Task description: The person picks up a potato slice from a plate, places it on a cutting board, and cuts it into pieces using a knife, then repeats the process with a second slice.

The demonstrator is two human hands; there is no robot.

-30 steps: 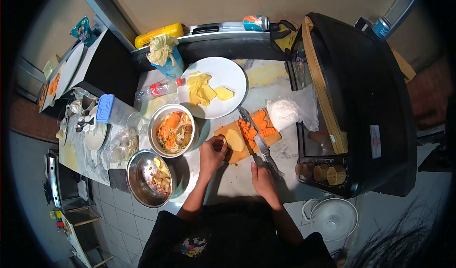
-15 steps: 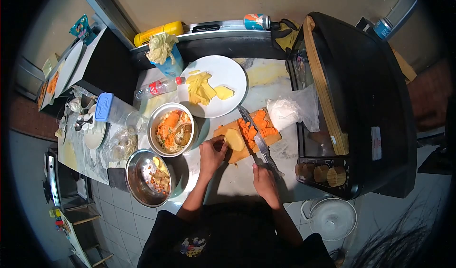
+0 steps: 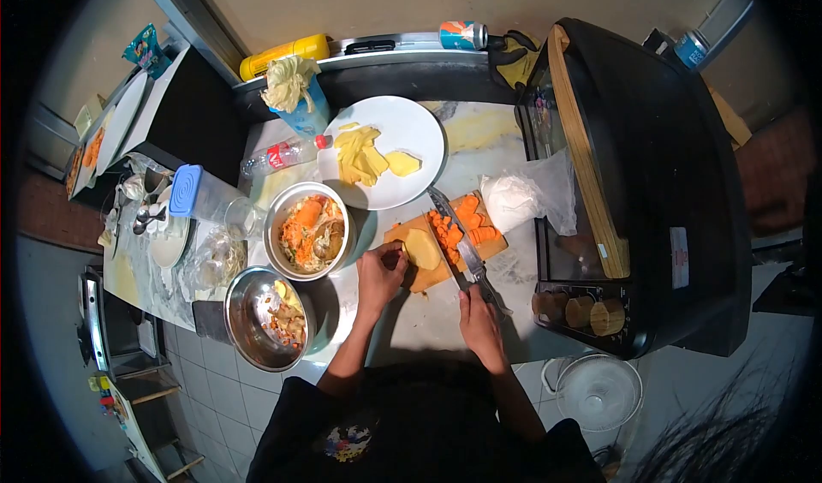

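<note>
A wooden cutting board (image 3: 417, 278) bears a pale yellow slice (image 3: 422, 249) on its left part and chopped orange pieces (image 3: 469, 211) on its right. My left hand (image 3: 379, 276) is at the board's left edge with fingers pinched beside the slice; whatever lies between them is too small to make out. My right hand (image 3: 479, 320) is closed on a knife (image 3: 450, 269), its thin blade pointing up over the board, right of the slice. Another, wider knife (image 3: 467, 253) lies across the orange pieces. Above the board a white plate (image 3: 411, 119) holds yellow slices (image 3: 360, 156).
Left of the board stand a white pot (image 3: 272, 235) of shredded food and a steel bowl (image 3: 248, 346) with peelings. A plastic bag (image 3: 514, 202) of white powder sits beside a large black oven (image 3: 676, 183). A bottle (image 3: 278, 158) lies behind the pot.
My right hand and its knife have shifted slightly up and left. My left hand has moved a little to the left and stays beside the slice.
</note>
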